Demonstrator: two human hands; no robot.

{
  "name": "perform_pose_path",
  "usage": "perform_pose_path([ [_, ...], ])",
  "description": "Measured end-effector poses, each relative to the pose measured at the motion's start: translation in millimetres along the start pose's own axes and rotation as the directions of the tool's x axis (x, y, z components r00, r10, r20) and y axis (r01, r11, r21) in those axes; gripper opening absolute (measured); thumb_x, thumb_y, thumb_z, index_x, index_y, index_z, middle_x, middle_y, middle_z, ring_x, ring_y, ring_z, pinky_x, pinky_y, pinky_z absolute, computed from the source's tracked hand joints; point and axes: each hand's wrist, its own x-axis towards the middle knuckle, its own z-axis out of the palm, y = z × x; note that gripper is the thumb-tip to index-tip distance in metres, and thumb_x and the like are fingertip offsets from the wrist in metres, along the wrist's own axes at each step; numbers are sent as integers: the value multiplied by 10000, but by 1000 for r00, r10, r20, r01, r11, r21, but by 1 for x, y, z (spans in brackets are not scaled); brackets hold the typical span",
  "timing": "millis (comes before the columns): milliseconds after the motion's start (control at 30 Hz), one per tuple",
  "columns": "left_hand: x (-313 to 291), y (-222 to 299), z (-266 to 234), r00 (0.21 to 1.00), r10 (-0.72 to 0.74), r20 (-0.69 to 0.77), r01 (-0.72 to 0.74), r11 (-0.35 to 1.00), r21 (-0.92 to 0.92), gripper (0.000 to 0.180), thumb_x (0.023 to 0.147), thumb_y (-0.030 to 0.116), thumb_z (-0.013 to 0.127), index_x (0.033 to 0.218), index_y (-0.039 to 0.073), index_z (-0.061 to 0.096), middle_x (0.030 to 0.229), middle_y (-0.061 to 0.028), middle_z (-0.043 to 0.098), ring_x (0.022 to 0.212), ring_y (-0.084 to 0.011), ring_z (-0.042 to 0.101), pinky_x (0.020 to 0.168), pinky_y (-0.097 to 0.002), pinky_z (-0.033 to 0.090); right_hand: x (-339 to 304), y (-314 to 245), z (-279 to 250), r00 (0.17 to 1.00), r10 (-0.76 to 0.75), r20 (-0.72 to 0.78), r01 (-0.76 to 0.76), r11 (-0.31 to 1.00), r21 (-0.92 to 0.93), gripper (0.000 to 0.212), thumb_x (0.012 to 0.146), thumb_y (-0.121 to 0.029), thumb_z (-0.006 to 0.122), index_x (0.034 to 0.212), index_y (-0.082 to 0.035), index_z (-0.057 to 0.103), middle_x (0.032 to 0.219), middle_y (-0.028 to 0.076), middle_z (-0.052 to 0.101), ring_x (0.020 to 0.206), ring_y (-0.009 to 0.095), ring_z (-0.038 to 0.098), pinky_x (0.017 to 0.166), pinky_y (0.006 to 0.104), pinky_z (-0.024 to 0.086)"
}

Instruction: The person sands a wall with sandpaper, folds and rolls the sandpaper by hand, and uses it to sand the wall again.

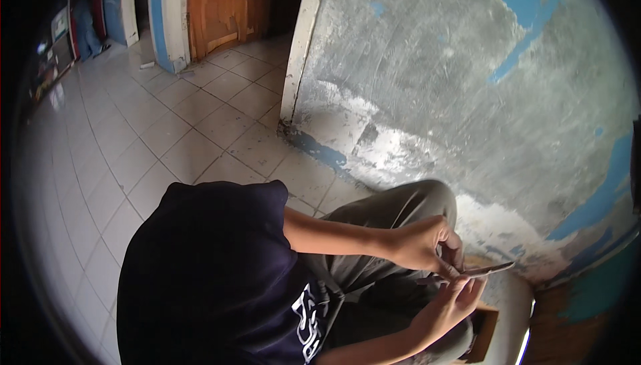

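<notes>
My left hand point(422, 243) reaches across my bent knee, its fingers curled down onto a thin, dark, narrow strip point(493, 269). Below it, my right hand point(449, 308) pinches the same strip from underneath near its middle. The fingertips of both hands meet there. One slim end of the strip points right, past the fingers; much of the rest is covered by them. Whether it is a blade, a stick or something else I cannot make out. Both hands are closed, above my lap in dark grey trousers point(374, 208).
Close on the right rises a grey wall point(427, 64) with peeling blue paint. A brown box-like thing point(482, 335) sits beyond my right hand. Pale floor tiles point(167, 131) stretch left toward a wooden door point(224, 8). Another person's legs point(85, 31) show at the far left.
</notes>
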Motion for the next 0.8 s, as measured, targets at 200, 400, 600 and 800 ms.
perform_pose_path([
  [200,-15,-6,12,990,-86,112,99,988,-117,193,714,162,742,792,-2,677,688,-43,648,622,-59,569,565,-199,442,-3,11,-8,957,84,277,-201,883,425,663,510,-489,830,813,-54,431,749,-11,468,686,65,455,635,185,362],
  [400,-18,-14,13,946,-298,127,324,878,-351,152,740,132,714,812,4,677,721,-46,658,643,-62,574,604,-198,444,-6,13,-15,949,72,308,-167,941,295,566,613,-439,787,829,-46,442,764,13,493,691,86,475,638,201,370],
  [600,-19,-17,-6,978,-204,-46,189,956,-223,158,754,129,700,832,-5,669,738,-51,657,662,-65,585,621,-189,450,-7,16,-3,984,144,105,-177,859,480,363,772,-90,661,1056,-8,449,892,90,540,751,152,532,691,252,447],
  [800,-23,-22,-21,980,-97,-172,86,994,-70,154,748,106,689,821,-26,659,739,-49,657,686,-51,589,627,-187,459,-4,35,-9,988,-143,60,144,990,-9,160,899,-36,459,1051,-11,502,965,70,519,734,114,530,549,216,463],
])
